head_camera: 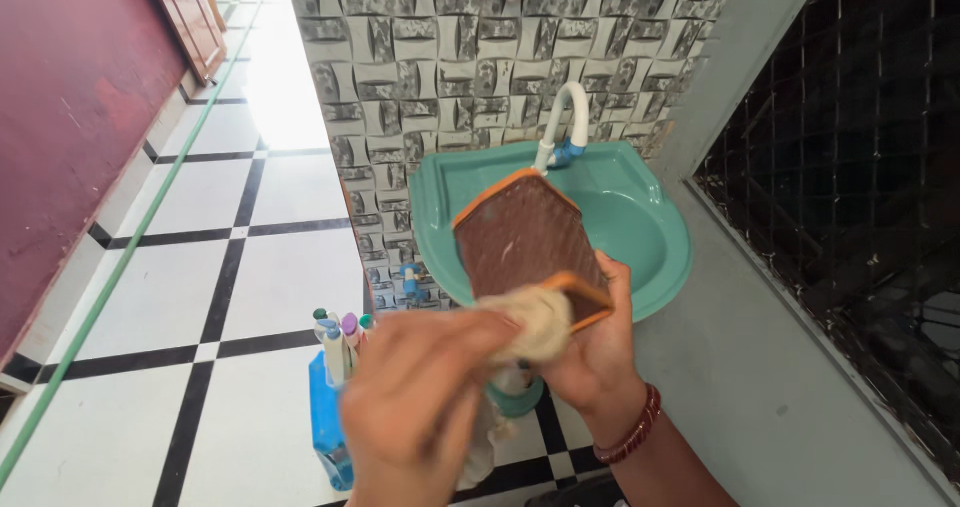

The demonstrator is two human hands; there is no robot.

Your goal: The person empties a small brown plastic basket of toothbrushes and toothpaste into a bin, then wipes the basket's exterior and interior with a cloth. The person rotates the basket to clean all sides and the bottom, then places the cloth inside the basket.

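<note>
While the right hand (pixel 600 352) grips a brown, orange-rimmed sandal (pixel 525 237) (sole up), the left hand (pixel 425 397) pinches a pale scrubber (pixel 535 322).

Sole (pixel 525 237): brown rubber, orange rim, tread side up, tilted, toe twd tap, held over sink's front edge.
Scrub pad (pixel 535 322): pale fibrous wad, pressed on sole's heel end.

A green basin (pixel 640 229) is sitting against the patterned tile wall (pixel 450 57), a white tap (pixel 563 117) arching over it. Toothbrushes (pixel 340 339) are standing in a blue holder (pixel 327 422) above the black-and-white floor (pixel 200 297).
</note>
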